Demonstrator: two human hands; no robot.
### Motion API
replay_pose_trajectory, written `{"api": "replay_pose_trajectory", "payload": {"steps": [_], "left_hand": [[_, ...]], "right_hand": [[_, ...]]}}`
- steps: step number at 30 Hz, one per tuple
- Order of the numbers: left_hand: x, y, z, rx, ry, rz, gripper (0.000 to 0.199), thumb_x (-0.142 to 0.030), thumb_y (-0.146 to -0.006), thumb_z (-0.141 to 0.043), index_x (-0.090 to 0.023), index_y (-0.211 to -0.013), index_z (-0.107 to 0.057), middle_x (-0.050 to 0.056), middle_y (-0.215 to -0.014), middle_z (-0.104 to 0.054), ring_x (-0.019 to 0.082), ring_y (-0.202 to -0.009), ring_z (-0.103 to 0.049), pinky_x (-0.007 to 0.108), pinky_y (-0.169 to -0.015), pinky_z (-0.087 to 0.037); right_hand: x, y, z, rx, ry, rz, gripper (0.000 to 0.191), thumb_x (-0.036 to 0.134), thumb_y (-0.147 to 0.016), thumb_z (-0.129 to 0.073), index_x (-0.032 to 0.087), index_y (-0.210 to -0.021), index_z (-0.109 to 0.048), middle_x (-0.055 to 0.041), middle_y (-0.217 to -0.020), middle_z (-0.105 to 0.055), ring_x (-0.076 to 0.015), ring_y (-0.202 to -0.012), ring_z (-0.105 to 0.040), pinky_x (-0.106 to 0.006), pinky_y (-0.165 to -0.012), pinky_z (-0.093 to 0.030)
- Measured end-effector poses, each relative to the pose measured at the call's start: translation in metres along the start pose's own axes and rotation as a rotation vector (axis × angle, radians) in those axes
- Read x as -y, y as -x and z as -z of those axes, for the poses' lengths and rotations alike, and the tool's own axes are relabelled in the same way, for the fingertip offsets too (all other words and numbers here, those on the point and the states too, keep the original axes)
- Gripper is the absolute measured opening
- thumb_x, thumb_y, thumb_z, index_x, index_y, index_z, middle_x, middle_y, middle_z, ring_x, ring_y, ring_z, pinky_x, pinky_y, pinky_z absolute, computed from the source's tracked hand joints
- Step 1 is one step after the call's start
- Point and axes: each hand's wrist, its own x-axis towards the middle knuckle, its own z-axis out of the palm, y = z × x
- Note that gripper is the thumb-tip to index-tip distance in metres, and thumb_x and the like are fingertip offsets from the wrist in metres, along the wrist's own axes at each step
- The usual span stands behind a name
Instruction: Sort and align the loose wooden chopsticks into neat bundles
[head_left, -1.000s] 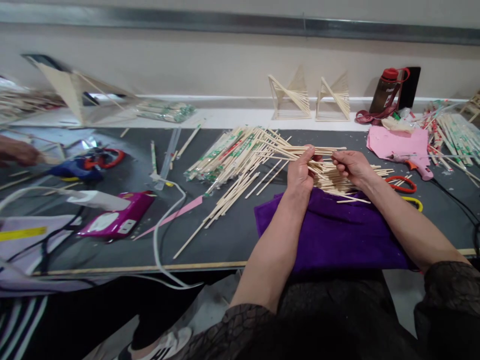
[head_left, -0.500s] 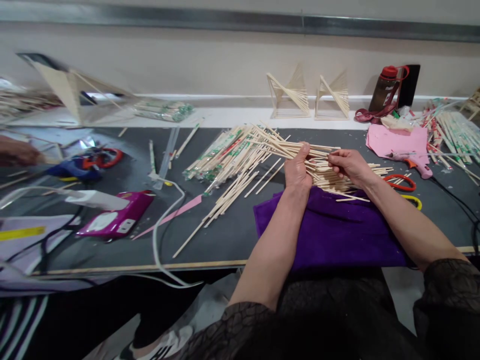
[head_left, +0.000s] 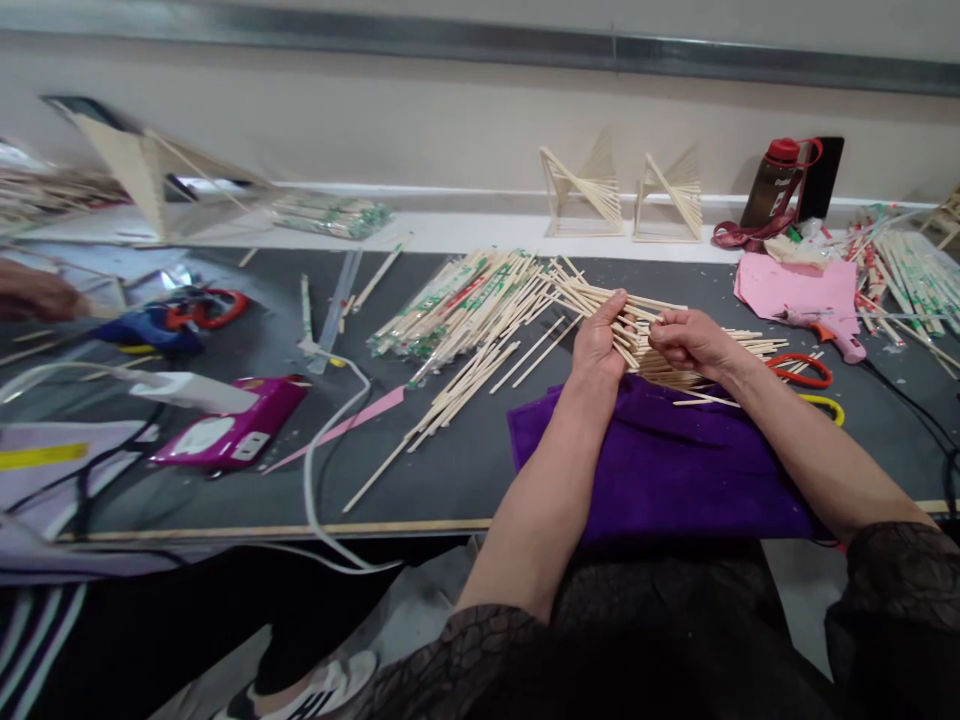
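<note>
My left hand (head_left: 598, 345) is wrapped round a loose bundle of bare wooden chopsticks (head_left: 576, 292), thumb on top. Their ends fan out to the left and stick out to the right of the thumb. My right hand (head_left: 691, 340) is closed at the right-hand ends of that bundle, fingers curled on the chopsticks; how many it grips is hidden. Below both hands lies a pile of bare chopsticks (head_left: 667, 373), at the far edge of a folded purple cloth (head_left: 697, 465). Left of the bundle are loose chopsticks (head_left: 469, 395) and chopsticks in clear wrappers (head_left: 442, 305).
Orange-handled scissors (head_left: 802, 369) and a pink glue gun (head_left: 844, 340) lie to the right. Two stick frames (head_left: 581, 190) and a bottle (head_left: 769, 185) stand at the back. A white cable (head_left: 311, 480) crosses the left side, near another person's hand (head_left: 37, 292).
My right hand has drawn in a little toward the left and its fingers have curled tighter. The chopstick bundle in my left hand has shifted slightly to the right.
</note>
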Motion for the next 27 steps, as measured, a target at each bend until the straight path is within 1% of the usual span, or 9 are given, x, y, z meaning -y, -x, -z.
{"api": "replay_pose_trajectory", "payload": {"steps": [3,8,10,12,16,17,19,23,27], "left_hand": [[0.001,0.002,-0.001,-0.006,-0.01,-0.045,0.022,-0.017,-0.077,-0.068,-0.017,-0.063,-0.051,-0.005,-0.044,-0.051,0.005,-0.035,-0.043,0.018,-0.039,-0.036],[0.004,0.003,-0.003,-0.062,-0.042,-0.226,0.021,-0.016,-0.073,-0.071,-0.016,-0.062,-0.052,-0.006,-0.045,-0.05,0.004,-0.036,-0.043,0.018,-0.04,-0.035],[0.005,0.003,-0.003,-0.082,-0.03,-0.272,0.021,-0.016,-0.071,-0.072,-0.016,-0.062,-0.053,-0.006,-0.046,-0.051,0.005,-0.037,-0.043,0.018,-0.039,-0.034],[0.004,0.001,-0.002,-0.105,0.013,-0.283,0.02,-0.015,-0.069,-0.072,-0.016,-0.063,-0.054,-0.006,-0.048,-0.052,0.005,-0.039,-0.045,0.018,-0.039,-0.035],[-0.005,-0.001,0.001,-0.136,0.098,-0.224,0.019,-0.014,-0.07,-0.071,-0.016,-0.063,-0.054,-0.005,-0.05,-0.053,0.004,-0.04,-0.045,0.016,-0.038,-0.035],[-0.008,-0.001,0.002,-0.121,0.103,-0.206,0.019,-0.014,-0.071,-0.07,-0.017,-0.063,-0.053,-0.005,-0.05,-0.053,0.003,-0.04,-0.045,0.015,-0.037,-0.034],[-0.012,0.0,0.003,-0.064,0.083,-0.165,0.019,-0.013,-0.071,-0.07,-0.016,-0.062,-0.053,-0.004,-0.051,-0.054,0.003,-0.039,-0.044,0.014,-0.035,-0.031],[-0.015,0.002,0.004,0.059,-0.037,-0.056,0.016,-0.013,-0.067,-0.071,-0.014,-0.063,-0.055,-0.003,-0.05,-0.054,0.002,-0.037,-0.04,0.015,-0.032,-0.027],[-0.018,0.0,0.008,0.1,-0.127,-0.084,0.017,-0.013,-0.061,-0.073,-0.014,-0.067,-0.056,-0.005,-0.049,-0.051,0.002,-0.035,-0.037,0.016,-0.032,-0.027]], "right_hand": [[0.002,0.001,-0.002,-0.055,0.063,0.0,0.017,0.022,-0.063,-0.063,0.018,-0.06,-0.048,0.0094,-0.039,-0.036,-0.0022,-0.034,-0.021,-0.018,-0.033,-0.013],[-0.002,-0.005,-0.005,-0.288,0.273,0.031,0.009,0.019,-0.063,-0.06,0.017,-0.06,-0.052,0.0094,-0.037,-0.036,-0.0031,-0.032,-0.025,-0.019,-0.033,-0.015],[-0.005,-0.007,-0.006,-0.353,0.257,0.035,0.009,0.019,-0.063,-0.059,0.017,-0.059,-0.051,0.0092,-0.036,-0.036,-0.0032,-0.032,-0.026,-0.019,-0.033,-0.016],[-0.006,-0.008,-0.007,-0.377,0.17,0.057,0.01,0.018,-0.063,-0.058,0.018,-0.057,-0.05,0.009,-0.037,-0.036,-0.0031,-0.032,-0.025,-0.019,-0.032,-0.015],[-0.001,-0.006,0.006,-0.342,-0.111,0.18,0.014,0.018,-0.062,-0.059,0.017,-0.056,-0.047,0.008,-0.044,-0.037,-0.0021,-0.036,-0.027,-0.015,-0.033,-0.017],[0.001,-0.005,0.011,-0.321,-0.174,0.18,0.017,0.019,-0.063,-0.062,0.017,-0.057,-0.046,0.0071,-0.047,-0.04,-0.0018,-0.038,-0.029,-0.014,-0.033,-0.018],[0.004,-0.004,0.023,-0.254,-0.252,0.114,0.019,0.02,-0.065,-0.066,0.015,-0.061,-0.049,0.0047,-0.054,-0.047,-0.0014,-0.04,-0.032,-0.013,-0.033,-0.02],[0.007,-0.001,0.038,-0.099,-0.225,-0.004,0.013,0.022,-0.074,-0.065,0.011,-0.07,-0.059,0.0007,-0.061,-0.053,-0.0017,-0.041,-0.038,-0.012,-0.031,-0.021],[0.008,0.0,0.04,-0.081,-0.143,-0.08,0.022,0.03,-0.082,-0.062,0.01,-0.073,-0.062,-0.0005,-0.059,-0.055,-0.0022,-0.038,-0.038,-0.014,-0.03,-0.019]]}}
